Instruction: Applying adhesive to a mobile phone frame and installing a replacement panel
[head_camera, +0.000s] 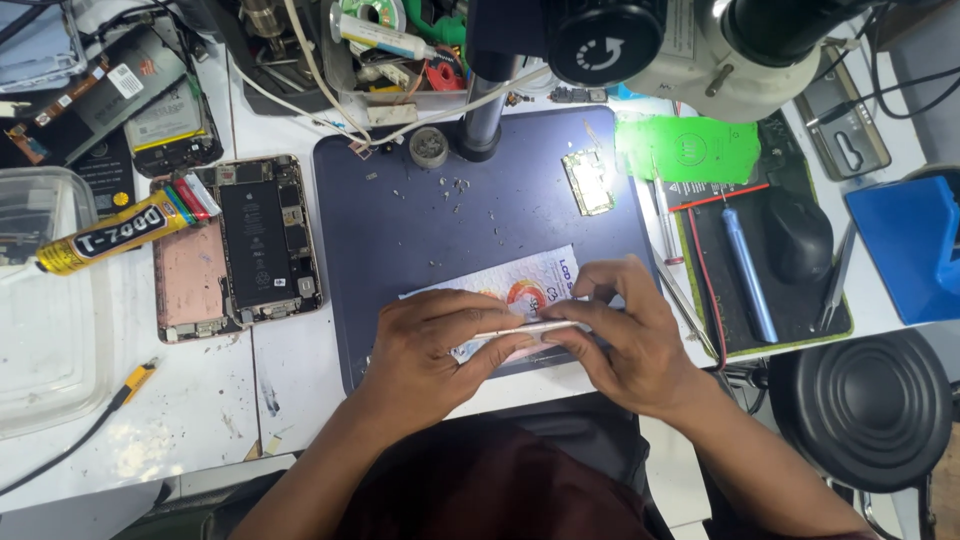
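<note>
Both hands, left hand (440, 335) and right hand (625, 330), pinch a thin white strip (530, 328) over a printed white packet (505, 285) at the near edge of a dark blue work mat (400, 230); a clear plastic tray (385, 85) of tubes and tools sits at its far edge.

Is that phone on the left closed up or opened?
Opened. The phone lies with its battery and inner parts showing, and its pink panel folded out flat beside it on the white table.

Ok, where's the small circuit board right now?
In the head view, the small circuit board lies on the dark blue mat, toward its upper right, just left of the green card and beyond the right hand.
</note>
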